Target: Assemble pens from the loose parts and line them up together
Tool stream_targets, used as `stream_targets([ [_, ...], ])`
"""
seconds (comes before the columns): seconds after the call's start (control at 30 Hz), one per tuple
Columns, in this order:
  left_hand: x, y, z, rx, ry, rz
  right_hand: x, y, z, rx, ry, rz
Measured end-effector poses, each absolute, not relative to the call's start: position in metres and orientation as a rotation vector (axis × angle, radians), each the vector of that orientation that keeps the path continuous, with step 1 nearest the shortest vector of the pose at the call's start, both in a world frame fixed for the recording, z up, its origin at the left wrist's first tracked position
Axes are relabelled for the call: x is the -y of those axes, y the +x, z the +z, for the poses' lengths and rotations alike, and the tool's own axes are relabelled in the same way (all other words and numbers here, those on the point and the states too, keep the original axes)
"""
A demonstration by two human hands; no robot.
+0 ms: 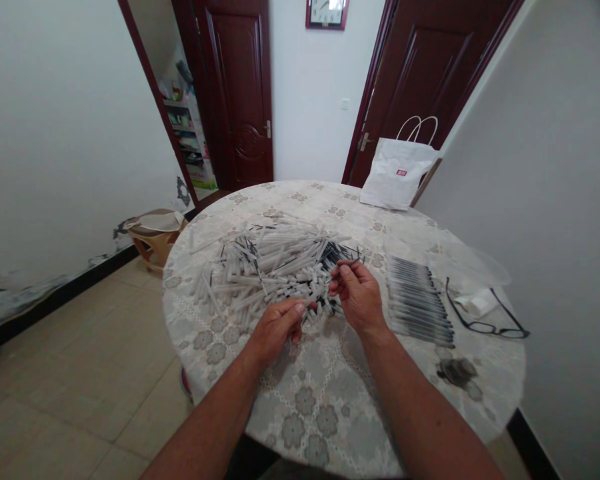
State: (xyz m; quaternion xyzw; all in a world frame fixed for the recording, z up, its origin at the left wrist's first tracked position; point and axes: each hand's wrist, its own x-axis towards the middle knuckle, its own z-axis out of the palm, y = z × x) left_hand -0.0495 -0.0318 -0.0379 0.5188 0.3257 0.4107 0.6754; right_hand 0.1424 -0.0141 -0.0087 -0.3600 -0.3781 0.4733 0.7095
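Note:
A large pile of whitish translucent tubes (280, 257) lies loose on the round table, with thin dark rods (334, 252) among them. My left hand (279, 325) is at the pile's near edge, its thumb and fingers pinched on a pale tube that is partly hidden. To its right and slightly higher, my right hand (356, 292) pinches a thin dark rod (349, 263) between thumb and forefinger. Right of that hand, a neat row of dark-filled tubes (417, 300) lies side by side.
Black-framed glasses (483, 327) and a crumpled white tissue (477, 303) lie at the right of the patterned tablecloth (313, 427). Nearer is a small dark round object (459, 371). A white paper bag (397, 173) stands at the back right. A stool (155, 233) is beyond the left edge.

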Motion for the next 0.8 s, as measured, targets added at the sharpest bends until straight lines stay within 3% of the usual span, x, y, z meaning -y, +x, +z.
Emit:
stream_targets([
  [0.8,0.031,-0.049,-0.027,-0.833,1.190,0.986,0.021,0.142,-0.009,1.046,-0.892,1.237],
])
